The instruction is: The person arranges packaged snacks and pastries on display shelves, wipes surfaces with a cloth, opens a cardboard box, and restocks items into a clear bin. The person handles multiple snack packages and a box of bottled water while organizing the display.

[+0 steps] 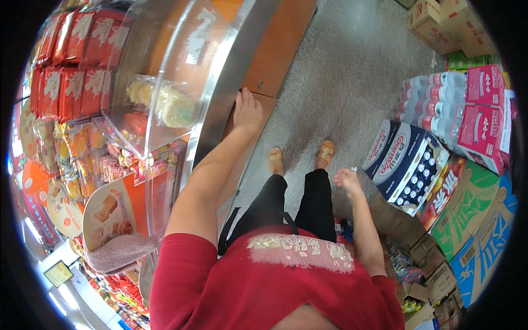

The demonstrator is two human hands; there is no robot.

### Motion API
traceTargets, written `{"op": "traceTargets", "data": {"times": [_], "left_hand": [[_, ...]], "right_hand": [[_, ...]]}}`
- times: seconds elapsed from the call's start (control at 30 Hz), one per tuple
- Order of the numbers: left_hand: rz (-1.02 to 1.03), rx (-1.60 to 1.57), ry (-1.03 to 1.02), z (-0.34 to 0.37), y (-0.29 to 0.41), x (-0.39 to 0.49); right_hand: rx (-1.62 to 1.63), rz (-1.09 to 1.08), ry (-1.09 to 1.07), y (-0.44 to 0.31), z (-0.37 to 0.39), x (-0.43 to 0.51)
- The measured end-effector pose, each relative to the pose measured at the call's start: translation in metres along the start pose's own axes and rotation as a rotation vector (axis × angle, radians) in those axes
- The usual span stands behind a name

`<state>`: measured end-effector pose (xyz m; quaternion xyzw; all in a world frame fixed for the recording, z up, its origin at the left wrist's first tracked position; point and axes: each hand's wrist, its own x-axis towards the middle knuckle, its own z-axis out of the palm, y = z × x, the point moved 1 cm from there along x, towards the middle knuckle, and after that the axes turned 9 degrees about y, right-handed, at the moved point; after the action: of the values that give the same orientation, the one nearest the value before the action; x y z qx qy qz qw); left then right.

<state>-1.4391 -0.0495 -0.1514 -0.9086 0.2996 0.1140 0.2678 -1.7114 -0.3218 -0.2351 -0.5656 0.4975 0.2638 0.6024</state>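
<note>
My left hand reaches down past a steel counter edge. Its fingers hook over the top edge of a wooden cabinet front, beside a dark gap under the counter. My right hand hangs over the floor with its fingers curled. A small white scrap shows at its fingertips and seems pinched there; what it is cannot be made out.
Clear plastic bins on the counter hold packaged bread, near red snack packets. To the right stand a dark case of bottles, shrink-wrapped water bottles, a green carton and a blue carton. Grey floor runs between.
</note>
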Motion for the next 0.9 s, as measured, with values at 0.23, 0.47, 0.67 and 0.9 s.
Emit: {"op": "traceTargets", "data": {"times": [0.23, 0.47, 0.67, 0.9], "left_hand": [[-0.095, -0.229, -0.034, -0.013, 0.006, 0.008], [-0.284, -0.818, 0.443, 0.004, 0.033, -0.007], [0.097, -1.115, 0.542, 0.0, 0.144, -0.075], [-0.476, -1.905, -0.444, -0.004, 0.139, -0.076]], "right_hand": [[-0.209, -0.27, -0.176, 0.057, 0.079, 0.019], [0.263, 0.008, -0.255, 0.015, 0.123, 0.029], [1.153, 0.363, -0.306, 0.014, 0.14, 0.03], [1.12, 0.277, -0.232, 0.022, 0.125, 0.017]]}}
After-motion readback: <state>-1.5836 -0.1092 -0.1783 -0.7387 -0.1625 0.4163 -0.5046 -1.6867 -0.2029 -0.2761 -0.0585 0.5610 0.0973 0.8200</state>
